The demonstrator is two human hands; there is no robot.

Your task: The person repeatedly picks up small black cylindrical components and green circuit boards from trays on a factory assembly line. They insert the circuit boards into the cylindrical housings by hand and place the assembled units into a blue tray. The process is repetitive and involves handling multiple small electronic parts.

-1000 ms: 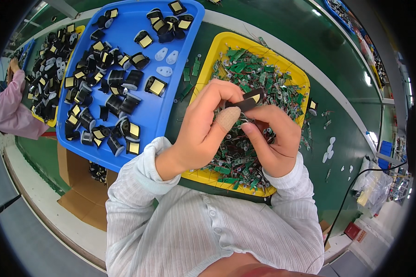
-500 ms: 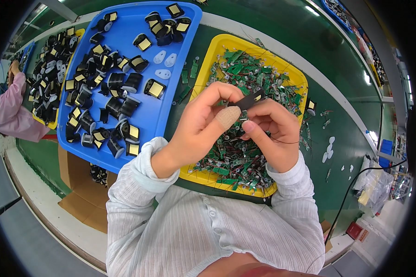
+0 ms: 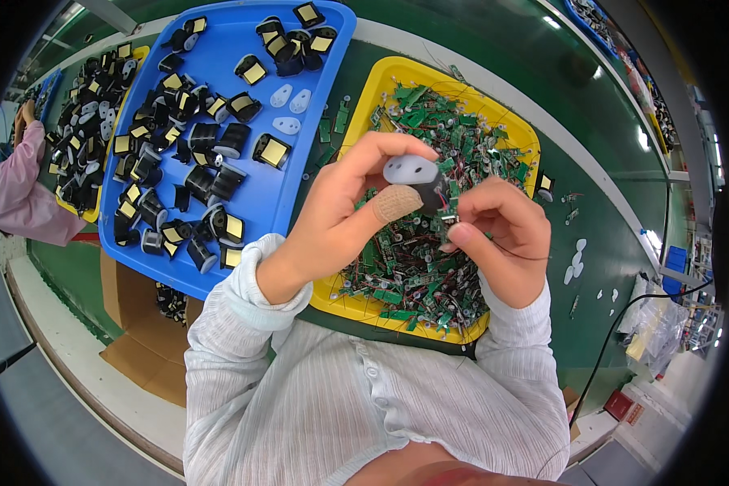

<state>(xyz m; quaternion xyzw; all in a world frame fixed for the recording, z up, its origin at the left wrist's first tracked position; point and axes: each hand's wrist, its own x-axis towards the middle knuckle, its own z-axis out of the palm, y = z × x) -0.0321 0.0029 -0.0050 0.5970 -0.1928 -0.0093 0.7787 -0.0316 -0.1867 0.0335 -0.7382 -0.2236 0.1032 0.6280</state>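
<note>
Hands meet above the yellow plastic tray of green circuit boards [image 3: 520, 134]: the left hand [image 3: 344, 219] pinches a small black housing with a white oval cap [image 3: 414, 180] upright, turned for access, while the right hand [image 3: 502, 235] grips its lower edge. Farther left, the blue tray of black parts [image 3: 219, 49] adjoins, leaving little bare green tabletop [image 3: 616, 219].

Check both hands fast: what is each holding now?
Left hand: closed on the small black part with a white cap.
Right hand: fingers pinched at the same part's lower edge; grip unclear.

Green table [image 3: 616, 211] lies open rightward; blue tray [image 3: 243, 202] crowds the left.
</note>
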